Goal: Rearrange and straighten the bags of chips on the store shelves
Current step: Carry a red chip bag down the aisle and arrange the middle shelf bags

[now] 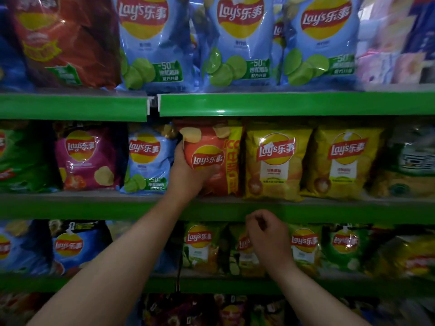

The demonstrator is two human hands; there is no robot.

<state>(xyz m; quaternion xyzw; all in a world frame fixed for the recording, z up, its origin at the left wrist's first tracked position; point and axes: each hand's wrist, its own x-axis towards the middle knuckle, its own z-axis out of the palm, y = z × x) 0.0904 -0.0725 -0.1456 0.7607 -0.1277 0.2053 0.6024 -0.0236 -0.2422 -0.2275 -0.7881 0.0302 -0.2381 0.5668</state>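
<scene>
My left hand (188, 172) grips the lower left side of an orange-red chip bag (211, 147) standing on the middle shelf (306, 208), between a light blue bag (148, 158) and a yellow bag (275, 163). My right hand (266, 234) hovers in front of the green shelf edge and the row below, fingers loosely curled, holding nothing. It partly hides a green-yellow bag (242, 248) on the lower shelf. A second yellow bag (343, 161) stands further right.
The top shelf (282, 103) carries three large light blue bags (237, 41) and a dark red bag (68, 41). A pink bag (87, 158) and a green bag (21, 158) stand at the middle left. The lower shelves hold blue, green and yellow bags.
</scene>
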